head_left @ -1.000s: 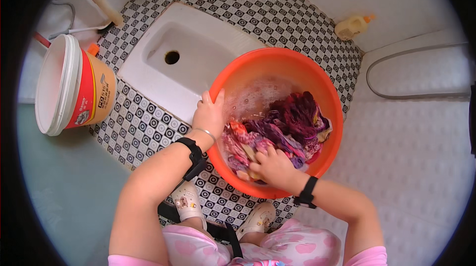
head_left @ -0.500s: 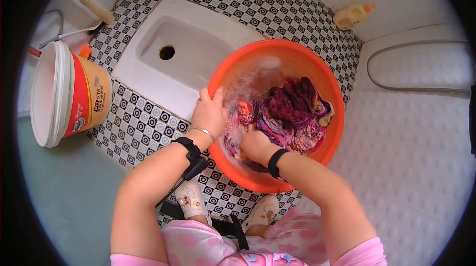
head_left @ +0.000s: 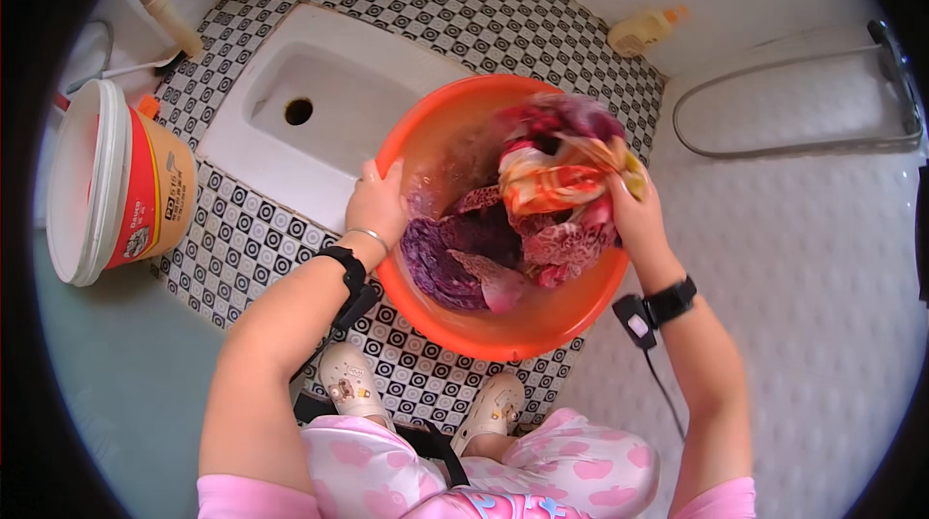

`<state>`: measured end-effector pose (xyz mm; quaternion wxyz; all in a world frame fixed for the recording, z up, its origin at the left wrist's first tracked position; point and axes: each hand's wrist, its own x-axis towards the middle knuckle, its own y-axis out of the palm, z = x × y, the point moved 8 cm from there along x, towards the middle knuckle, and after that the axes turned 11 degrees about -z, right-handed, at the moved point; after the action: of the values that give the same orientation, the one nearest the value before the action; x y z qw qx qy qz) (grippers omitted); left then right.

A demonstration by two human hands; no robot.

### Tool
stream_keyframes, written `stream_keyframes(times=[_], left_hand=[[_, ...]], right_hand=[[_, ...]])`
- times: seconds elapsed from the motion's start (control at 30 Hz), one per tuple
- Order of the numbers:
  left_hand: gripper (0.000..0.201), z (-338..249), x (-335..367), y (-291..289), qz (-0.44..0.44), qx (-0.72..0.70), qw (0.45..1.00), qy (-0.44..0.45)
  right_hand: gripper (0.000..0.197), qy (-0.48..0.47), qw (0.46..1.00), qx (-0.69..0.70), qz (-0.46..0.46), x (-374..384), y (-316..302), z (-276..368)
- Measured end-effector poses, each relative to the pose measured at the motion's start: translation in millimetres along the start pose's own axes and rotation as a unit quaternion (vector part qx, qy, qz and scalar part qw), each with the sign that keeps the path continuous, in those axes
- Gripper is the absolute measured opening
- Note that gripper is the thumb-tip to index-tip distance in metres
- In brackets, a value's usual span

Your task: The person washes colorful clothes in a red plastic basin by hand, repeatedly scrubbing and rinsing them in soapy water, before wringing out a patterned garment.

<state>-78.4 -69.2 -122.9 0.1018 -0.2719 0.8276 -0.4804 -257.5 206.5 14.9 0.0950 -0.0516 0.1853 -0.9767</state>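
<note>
An orange plastic basin [head_left: 464, 337] holds water and wet, patterned cloth. My left hand [head_left: 375, 202] grips the basin's left rim, its fingers over the edge. At the right side of the basin my right hand [head_left: 634, 214] is closed on a bunched piece of wet cloth [head_left: 552, 185] with orange, red and yellow patches, lifted partly out of the water. Beneath and beside it lie a purple part of the cloth [head_left: 440, 263] and a pink speckled part [head_left: 561, 246]. Whether these are one piece or several I cannot tell.
A white squat toilet [head_left: 227, 137] is set in the black-and-white tiled floor beside the basin. To the left stands a large bucket [head_left: 174, 185]. A pale yellow bottle [head_left: 639, 32] is by the back wall, and a grey hose [head_left: 755, 152] hangs on the right wall.
My right hand has moved from the basin's middle to its right side, pulling up the orange and red cloth. The left hand stays on the rim. The view has shifted slightly.
</note>
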Motion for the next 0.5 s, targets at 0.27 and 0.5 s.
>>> stream_keyframes(times=[0.27, 0.5], left_hand=[[0.056, -8.2, 4.1, 1.3, 0.002, 0.048, 0.999, -0.006], [0.057, -6.7, 4.5, 4.8, -0.009, 0.074, 0.997, -0.003]], right_hand=[[0.031, 0.207, 0.943, -0.118, 0.231, -117.6, 18.8, -124.8], [0.029, -0.024, 0.863, -0.429, 0.266, -128.2, 106.6, -86.2]])
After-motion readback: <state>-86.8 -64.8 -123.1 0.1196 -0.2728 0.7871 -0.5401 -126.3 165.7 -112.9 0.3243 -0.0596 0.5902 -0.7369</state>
